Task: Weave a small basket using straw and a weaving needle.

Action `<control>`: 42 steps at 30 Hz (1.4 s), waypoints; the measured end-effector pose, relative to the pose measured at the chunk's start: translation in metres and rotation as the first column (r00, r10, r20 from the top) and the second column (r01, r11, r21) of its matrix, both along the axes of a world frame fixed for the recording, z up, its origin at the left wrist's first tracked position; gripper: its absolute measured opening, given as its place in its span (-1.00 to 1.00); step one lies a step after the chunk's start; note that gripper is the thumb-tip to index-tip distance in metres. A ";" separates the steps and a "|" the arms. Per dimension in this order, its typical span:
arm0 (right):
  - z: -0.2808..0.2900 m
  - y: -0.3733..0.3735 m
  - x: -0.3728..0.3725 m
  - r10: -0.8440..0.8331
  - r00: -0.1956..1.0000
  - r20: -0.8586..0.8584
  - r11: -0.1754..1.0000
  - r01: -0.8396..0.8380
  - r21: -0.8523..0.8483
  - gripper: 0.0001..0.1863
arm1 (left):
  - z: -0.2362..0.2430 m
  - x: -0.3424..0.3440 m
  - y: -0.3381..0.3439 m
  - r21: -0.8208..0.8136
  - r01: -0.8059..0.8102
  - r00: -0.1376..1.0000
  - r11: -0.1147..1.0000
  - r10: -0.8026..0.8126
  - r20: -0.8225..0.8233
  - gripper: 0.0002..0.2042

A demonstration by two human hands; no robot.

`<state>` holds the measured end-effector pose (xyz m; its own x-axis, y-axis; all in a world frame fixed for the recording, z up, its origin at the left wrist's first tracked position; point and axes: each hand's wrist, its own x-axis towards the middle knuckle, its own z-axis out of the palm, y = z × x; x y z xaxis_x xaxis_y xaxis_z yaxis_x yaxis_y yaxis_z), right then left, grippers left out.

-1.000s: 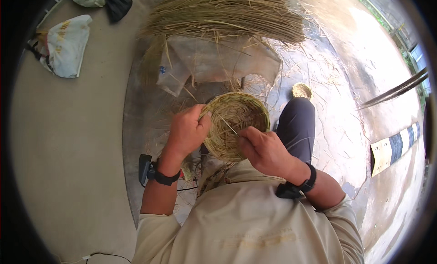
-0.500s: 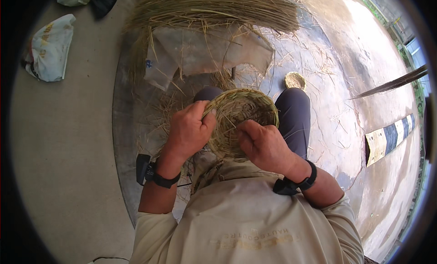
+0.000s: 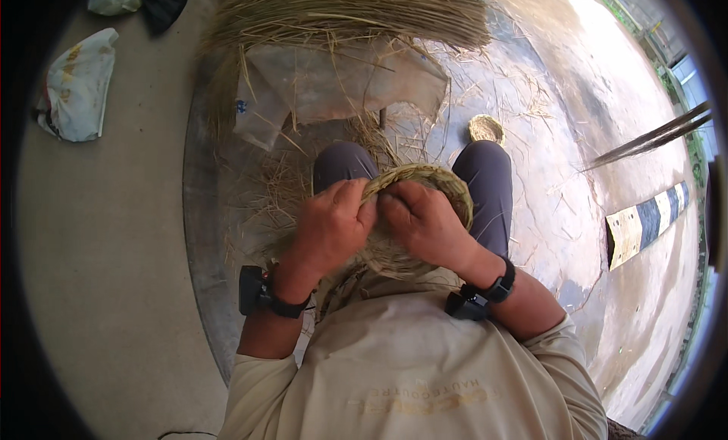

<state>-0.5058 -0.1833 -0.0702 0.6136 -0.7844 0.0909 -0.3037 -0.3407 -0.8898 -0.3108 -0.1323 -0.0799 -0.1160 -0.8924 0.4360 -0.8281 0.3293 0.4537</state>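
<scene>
A round woven straw basket is held tilted over my lap, between my knees. My left hand is closed on its left rim, thumb toward the inside. Across the basket's mouth reaches my right hand, fingers curled in a pinch close beside my left thumb. Whatever lies between the right fingertips is hidden. My hands cover much of the basket's inside and near wall.
Ahead of my knees a large bundle of straw lies above a translucent plastic sheet. A smaller woven basket sits on the ground beyond my right knee. Loose straw litters the ground. White bags lie far left; a striped barrier lies right.
My right hand has moved up and left from inside the basket to beside my left hand. The basket has tilted and shifted slightly right, and my left hand has turned inward.
</scene>
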 end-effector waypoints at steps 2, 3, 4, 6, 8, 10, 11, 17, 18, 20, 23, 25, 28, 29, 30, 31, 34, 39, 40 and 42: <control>0.004 0.001 -0.004 0.055 0.998 -0.030 0.996 -0.052 0.074 -0.85 | 0.009 0.011 -0.002 0.027 -0.054 0.995 0.998 0.052 0.083 -0.76; 0.003 0.006 -0.007 0.076 0.997 -0.024 0.994 -0.074 0.084 -0.86 | 0.012 0.014 -0.002 0.041 -0.082 0.989 0.996 0.076 0.123 -0.75; 0.003 0.009 -0.008 0.097 0.995 -0.018 0.991 -0.095 0.094 -0.87 | 0.014 0.015 -0.003 0.040 -0.076 0.987 0.996 0.070 0.147 -0.75; 0.005 0.003 -0.002 0.078 0.997 0.014 0.987 -0.079 0.137 -0.88 | 0.016 0.017 -0.005 0.035 -0.066 0.979 0.997 0.058 0.194 -0.74; 0.010 0.001 0.000 0.067 0.995 -0.068 0.998 -0.065 0.024 -0.89 | 0.019 0.014 -0.005 0.035 0.022 0.981 0.999 -0.028 0.191 -0.74; 0.019 -0.001 -0.004 0.023 0.967 -0.252 0.966 -0.086 -0.243 -0.89 | 0.022 0.014 -0.007 0.018 0.088 0.976 0.996 -0.090 0.198 -0.74; 0.030 -0.004 -0.009 -0.006 0.972 -0.233 0.951 -0.066 -0.303 -0.87 | 0.024 0.016 -0.008 0.001 0.111 0.972 0.994 -0.108 0.208 -0.74; 0.050 -0.047 0.001 -0.027 0.925 -0.380 0.958 -0.085 -0.273 -0.77 | 0.035 0.003 -0.010 -0.030 0.261 0.916 0.965 -0.238 0.324 -0.80; 0.043 -0.054 0.005 0.051 0.948 -0.314 0.961 -0.132 -0.244 -0.78 | 0.035 0.002 -0.011 -0.051 0.280 0.912 0.959 -0.249 0.326 -0.81; 0.037 -0.062 0.007 0.028 0.976 -0.214 0.978 -0.071 -0.196 -0.77 | 0.038 0.000 -0.011 -0.043 0.256 0.908 0.966 -0.225 0.355 -0.84; 0.040 -0.080 0.015 -0.136 0.991 0.010 0.989 0.136 0.060 -0.77 | 0.035 0.000 -0.010 -0.050 0.273 0.912 0.961 -0.242 0.333 -0.85; 0.042 -0.081 0.017 -0.148 0.980 0.136 0.979 0.126 0.161 -0.76 | 0.035 0.003 -0.011 -0.045 0.284 0.910 0.958 -0.255 0.327 -0.84; 0.034 -0.058 0.012 0.094 0.973 0.210 0.994 -0.079 -0.080 -0.74 | 0.031 0.013 -0.008 0.011 0.259 0.889 0.966 -0.242 0.389 -0.80; 0.036 -0.056 0.009 0.019 0.907 0.420 0.984 -0.092 0.155 -0.74 | 0.029 0.018 -0.008 0.037 0.237 0.868 0.971 -0.228 0.441 -0.78; 0.049 -0.055 0.005 -0.100 0.803 0.587 0.917 -0.155 0.368 -0.73 | 0.030 0.025 -0.007 0.056 0.210 0.845 0.976 -0.210 0.491 -0.77; 0.061 -0.054 -0.001 -0.256 0.671 0.696 0.800 -0.257 0.542 -0.71 | 0.034 0.034 -0.009 0.059 0.183 0.857 0.981 -0.189 0.479 -0.76; 0.096 -0.058 -0.066 0.000 0.526 0.850 0.755 -0.558 0.346 -0.75 | 0.050 0.082 -0.013 0.095 0.050 0.876 0.994 -0.089 0.474 -0.76; 0.113 -0.045 -0.132 -0.297 0.913 -0.281 0.725 0.024 -0.688 -0.86 | 0.066 0.190 0.013 0.008 -0.286 0.798 0.958 0.234 0.556 -0.87; 0.111 -0.053 -0.156 -0.321 0.863 -0.391 0.822 0.048 -0.568 -0.86 | 0.071 0.208 0.018 -0.041 -0.327 0.771 0.944 0.291 0.567 -0.90; 0.097 -0.081 -0.222 -0.428 0.736 -0.524 0.864 0.164 -0.475 -0.84 | 0.071 0.253 0.038 -0.007 -0.440 0.711 0.898 0.353 0.608 -0.89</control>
